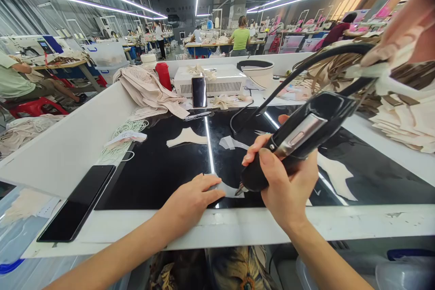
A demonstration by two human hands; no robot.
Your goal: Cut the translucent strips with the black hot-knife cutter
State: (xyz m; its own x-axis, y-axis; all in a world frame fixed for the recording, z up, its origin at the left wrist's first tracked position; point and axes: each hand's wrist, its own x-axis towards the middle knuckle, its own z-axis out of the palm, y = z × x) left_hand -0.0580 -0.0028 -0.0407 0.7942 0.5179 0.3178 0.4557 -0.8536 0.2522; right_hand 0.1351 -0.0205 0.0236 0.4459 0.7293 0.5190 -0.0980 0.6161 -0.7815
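Note:
My right hand (pixel 288 186) is wrapped round a black handheld tool (pixel 299 131) with a silver strip and a thick black cable. The tool's metal tip touches or hovers just over a small pale piece (pixel 231 190) on the black mat (pixel 146 181). My left hand (pixel 190 201) rests on the left end of that piece, fingers spread and pressing it down. Beyond my hands lie a cream fabric piece (pixel 186 137) and a translucent whitish piece (pixel 228 142). Another cream piece (pixel 336 174) lies right of the tool.
A large phone (pixel 79 201) lies at the left edge, beside pale green cord (pixel 125 133). Behind the mat are piled fabric (pixel 146 86), a red bottle (pixel 163 76), a white box (pixel 210 82) and an upright phone (pixel 199 92). Someone's hand is at the upper right, near the cable.

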